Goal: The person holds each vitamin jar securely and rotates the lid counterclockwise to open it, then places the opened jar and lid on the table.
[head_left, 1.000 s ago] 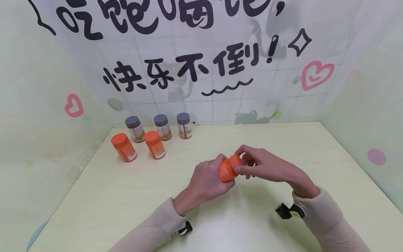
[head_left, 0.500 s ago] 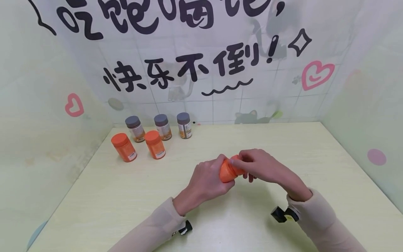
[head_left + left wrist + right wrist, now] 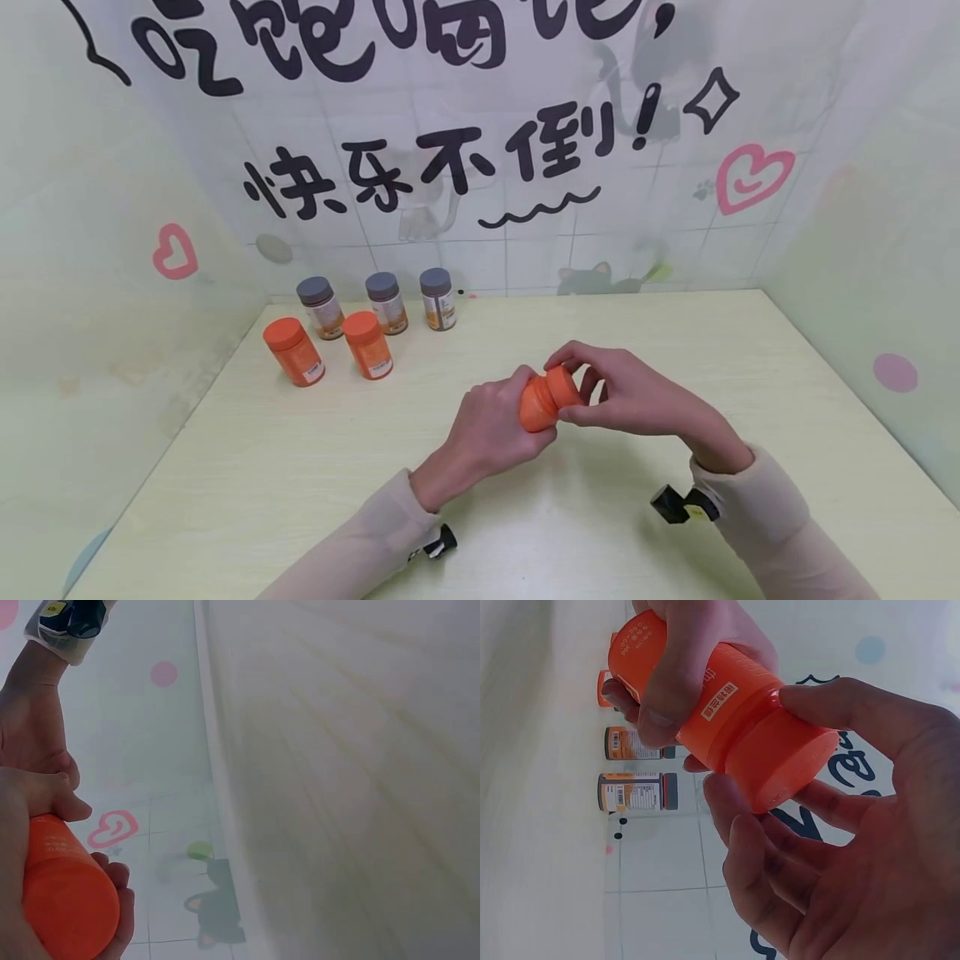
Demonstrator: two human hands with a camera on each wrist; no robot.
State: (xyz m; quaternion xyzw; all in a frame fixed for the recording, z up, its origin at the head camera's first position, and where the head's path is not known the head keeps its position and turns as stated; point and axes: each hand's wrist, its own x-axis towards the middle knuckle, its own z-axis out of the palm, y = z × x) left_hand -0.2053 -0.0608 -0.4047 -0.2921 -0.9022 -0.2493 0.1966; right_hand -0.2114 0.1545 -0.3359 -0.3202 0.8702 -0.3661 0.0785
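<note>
My left hand (image 3: 495, 425) grips the body of an orange plastic bottle (image 3: 536, 405), which is held tilted above the table. The bottle's orange cap (image 3: 562, 387) faces my right hand (image 3: 637, 392), whose thumb and fingertips pinch it at the rim. In the right wrist view, the thumb lies by the seam under the cap (image 3: 784, 761) and a fingertip touches the opposite side. A small printed label shows on the bottle body (image 3: 718, 701). From the left wrist view, the round base of the bottle (image 3: 71, 907) is visible in the left hand.
Two more orange bottles, one at the left (image 3: 295, 352) and one beside it (image 3: 368, 346), stand at the table's back left. Behind them are three dark-capped bottles (image 3: 387, 304). A printed curtain (image 3: 510, 258) backs the pale table (image 3: 300, 483).
My right hand turned over the cap with its thumb across it, then rotated back to pinching its rim. The left hand and bottle body have hardly moved.
</note>
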